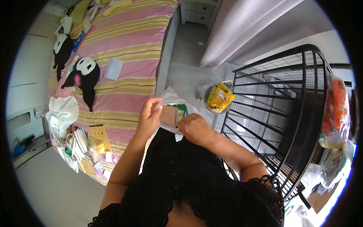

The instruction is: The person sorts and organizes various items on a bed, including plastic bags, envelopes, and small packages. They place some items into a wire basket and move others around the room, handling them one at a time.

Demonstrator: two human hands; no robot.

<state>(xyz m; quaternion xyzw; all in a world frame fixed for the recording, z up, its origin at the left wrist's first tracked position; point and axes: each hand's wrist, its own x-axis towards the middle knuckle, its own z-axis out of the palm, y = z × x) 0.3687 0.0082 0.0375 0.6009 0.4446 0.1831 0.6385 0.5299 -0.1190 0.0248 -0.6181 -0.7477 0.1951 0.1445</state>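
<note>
Plastic bag [173,98] btwn 2 hands [148,116] [195,129]

Before me, between my left hand [149,115] and my right hand [194,128]: plastic bag [170,95]; inside it, booklet [168,115].
To my left: bed [132,41]. On it: two plush pandas [87,67], one farther left and ahead of the other; flat box [114,69], right of the nearer panda; cloth [62,109], nearer me than both; row of books [78,143], nearer still; notebook [100,137], right of the row.
Ahead, beyond the bed's right edge: drawer unit [198,7]; to its right, curtain [242,30].
Ahead and right, on the floor [185,56]: packet [220,97] in a bin [217,111], beside the rack [302,79].
</note>
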